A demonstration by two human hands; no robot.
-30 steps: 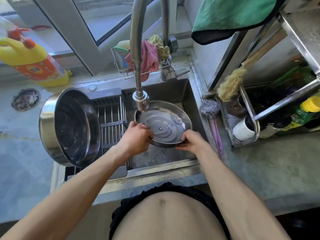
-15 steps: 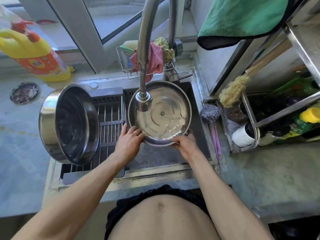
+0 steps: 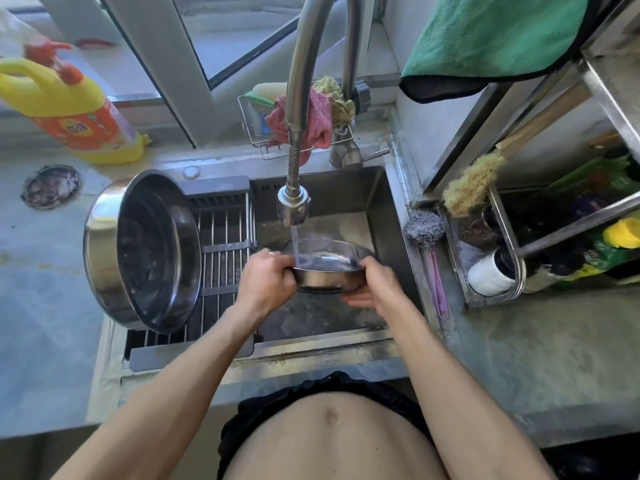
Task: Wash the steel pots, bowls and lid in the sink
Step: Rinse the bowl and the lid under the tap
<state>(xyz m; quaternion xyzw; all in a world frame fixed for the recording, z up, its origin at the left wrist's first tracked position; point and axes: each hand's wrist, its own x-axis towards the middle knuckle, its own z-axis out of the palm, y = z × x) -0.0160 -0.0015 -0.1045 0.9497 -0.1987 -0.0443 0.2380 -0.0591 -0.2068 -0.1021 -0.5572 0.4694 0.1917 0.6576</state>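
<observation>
I hold a shallow steel lid (image 3: 325,271) level over the sink (image 3: 346,192), hollow side up. My left hand (image 3: 266,275) grips its left rim and my right hand (image 3: 374,282) grips its right rim, fingers under it. Water runs from the faucet head (image 3: 293,206) into the lid. A large steel pot (image 3: 152,251) leans on its side at the left, its mouth facing right, resting on the drying rack (image 3: 225,258) over the sink's left half.
A yellow detergent bottle (image 3: 76,112) lies on the counter at back left. A wire caddy with cloths (image 3: 311,119) sits behind the faucet. A steel scourer (image 3: 424,228), a brush (image 3: 471,181) and a shelf with bottles (image 3: 616,237) stand at the right. A green towel (image 3: 491,36) hangs above.
The lid stood tilted up toward me half a second ago; it has come down level and lower under the water stream. Both hands shifted to its side rims.
</observation>
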